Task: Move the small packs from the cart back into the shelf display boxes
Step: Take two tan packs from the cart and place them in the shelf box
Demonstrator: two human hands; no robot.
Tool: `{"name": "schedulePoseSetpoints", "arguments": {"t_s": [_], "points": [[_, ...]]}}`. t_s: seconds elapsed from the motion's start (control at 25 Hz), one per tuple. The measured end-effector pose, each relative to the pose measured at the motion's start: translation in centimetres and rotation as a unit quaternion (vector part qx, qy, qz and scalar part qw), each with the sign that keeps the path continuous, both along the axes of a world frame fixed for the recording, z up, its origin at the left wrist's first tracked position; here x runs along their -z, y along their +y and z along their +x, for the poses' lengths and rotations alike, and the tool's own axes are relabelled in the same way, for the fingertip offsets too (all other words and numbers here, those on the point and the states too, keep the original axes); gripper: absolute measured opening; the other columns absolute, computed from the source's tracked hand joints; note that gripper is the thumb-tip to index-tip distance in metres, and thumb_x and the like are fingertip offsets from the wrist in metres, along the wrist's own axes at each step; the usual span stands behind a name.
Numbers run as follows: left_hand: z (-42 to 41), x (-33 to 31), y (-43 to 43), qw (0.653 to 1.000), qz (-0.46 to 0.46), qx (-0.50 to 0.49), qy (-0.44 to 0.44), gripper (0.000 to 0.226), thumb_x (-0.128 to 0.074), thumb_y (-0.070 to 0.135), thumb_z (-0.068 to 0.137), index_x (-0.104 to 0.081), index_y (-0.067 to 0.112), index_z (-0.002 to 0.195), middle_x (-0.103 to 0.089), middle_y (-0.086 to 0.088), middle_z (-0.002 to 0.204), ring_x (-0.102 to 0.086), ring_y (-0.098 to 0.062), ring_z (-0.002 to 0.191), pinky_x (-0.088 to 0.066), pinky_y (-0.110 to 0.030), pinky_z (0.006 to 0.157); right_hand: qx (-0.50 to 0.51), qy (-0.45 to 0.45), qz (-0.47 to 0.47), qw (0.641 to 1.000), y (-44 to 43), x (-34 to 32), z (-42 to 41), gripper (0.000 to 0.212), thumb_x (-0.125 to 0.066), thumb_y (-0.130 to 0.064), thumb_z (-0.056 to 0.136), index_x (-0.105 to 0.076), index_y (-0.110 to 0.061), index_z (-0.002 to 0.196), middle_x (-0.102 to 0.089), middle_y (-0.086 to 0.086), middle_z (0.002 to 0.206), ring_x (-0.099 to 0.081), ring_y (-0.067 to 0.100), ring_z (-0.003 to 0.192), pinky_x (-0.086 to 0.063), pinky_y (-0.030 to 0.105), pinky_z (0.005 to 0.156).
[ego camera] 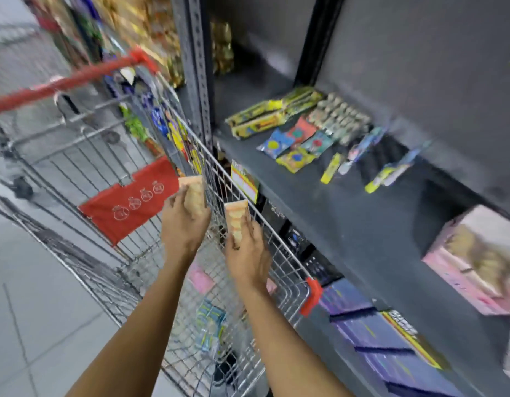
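Note:
My left hand (182,224) grips a small tan pack (194,193), held upright above the wire shopping cart (265,222). A second tan pack (236,222) of the same kind stands upright in my right hand (248,256), close to the cart's right rim. More small packs, pink (200,279) and blue (210,330), lie low in the cart basket. To the right is the dark shelf (319,202), with loose colourful small packs (299,144) scattered on it. The whole view is motion-blurred.
The cart has a red handle (61,84) and a red child-seat flap (127,202). A pink display box (474,262) stands on the lower shelf at the right. Purple boxes (371,328) fill the shelf below. A grey shelf upright (196,67) stands behind the cart. Tiled floor lies at the left.

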State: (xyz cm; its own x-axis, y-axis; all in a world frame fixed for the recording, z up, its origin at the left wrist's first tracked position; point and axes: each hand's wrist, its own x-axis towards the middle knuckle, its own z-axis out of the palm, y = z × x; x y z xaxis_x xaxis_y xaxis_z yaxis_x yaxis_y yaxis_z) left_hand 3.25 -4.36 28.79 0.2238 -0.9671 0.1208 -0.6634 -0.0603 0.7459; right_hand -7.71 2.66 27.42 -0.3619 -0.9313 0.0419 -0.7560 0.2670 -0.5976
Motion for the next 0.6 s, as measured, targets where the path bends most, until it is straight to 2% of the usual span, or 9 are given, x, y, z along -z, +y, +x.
{"name": "schedulePoseSetpoints", "arguments": {"t_s": [0.16,0.28,0.44,0.6], "points": [[-2.7,-5.0,1.3,0.996,-0.061,0.061,0.015,0.065,-0.070,0.024,0.071,-0.049,0.008,0.130,-0.057,-0.022,0.120,-0.053,-0.037,0.109,-0.044,-0.044,0.095,0.026,0.034,-0.094,0.995,-0.2,-5.9,-3.0,0.049,-0.058,-0.031,0.088,-0.046,-0.015,0.132,-0.053,0.013,0.128,-0.058,0.034,0.105,-0.050,0.040,0.081],[-6.9,-8.1,2.6,0.990,-0.064,0.117,0.035,0.071,-0.060,0.037,0.067,-0.047,0.011,0.131,-0.056,-0.020,0.122,-0.053,-0.036,0.111,-0.043,-0.042,0.094,0.079,0.052,-0.145,0.985,0.6,-9.6,-7.1,0.046,-0.056,-0.030,0.089,-0.046,-0.016,0.131,-0.053,0.014,0.123,-0.059,0.035,0.099,-0.052,0.041,0.077],[-14.8,-10.2,5.2,0.973,-0.043,0.220,0.062,0.074,-0.061,0.036,0.065,-0.044,0.010,0.132,-0.060,-0.021,0.118,-0.056,-0.038,0.105,-0.046,-0.040,0.083,0.128,0.092,-0.098,0.983,3.7,-11.8,-13.7,0.045,-0.058,-0.029,0.087,-0.046,-0.016,0.128,-0.052,0.015,0.119,-0.059,0.037,0.097,-0.051,0.044,0.074],[-22.7,-10.6,9.0,0.953,-0.020,0.289,0.086,0.061,-0.072,0.023,0.067,-0.050,0.012,0.122,-0.060,-0.018,0.114,-0.057,-0.039,0.101,-0.048,-0.041,0.078,0.219,0.122,-0.115,0.961,9.0,-12.5,-19.9,0.038,-0.064,-0.023,0.082,-0.054,-0.009,0.116,-0.055,0.019,0.109,-0.060,0.040,0.090,-0.053,0.044,0.068]]}}
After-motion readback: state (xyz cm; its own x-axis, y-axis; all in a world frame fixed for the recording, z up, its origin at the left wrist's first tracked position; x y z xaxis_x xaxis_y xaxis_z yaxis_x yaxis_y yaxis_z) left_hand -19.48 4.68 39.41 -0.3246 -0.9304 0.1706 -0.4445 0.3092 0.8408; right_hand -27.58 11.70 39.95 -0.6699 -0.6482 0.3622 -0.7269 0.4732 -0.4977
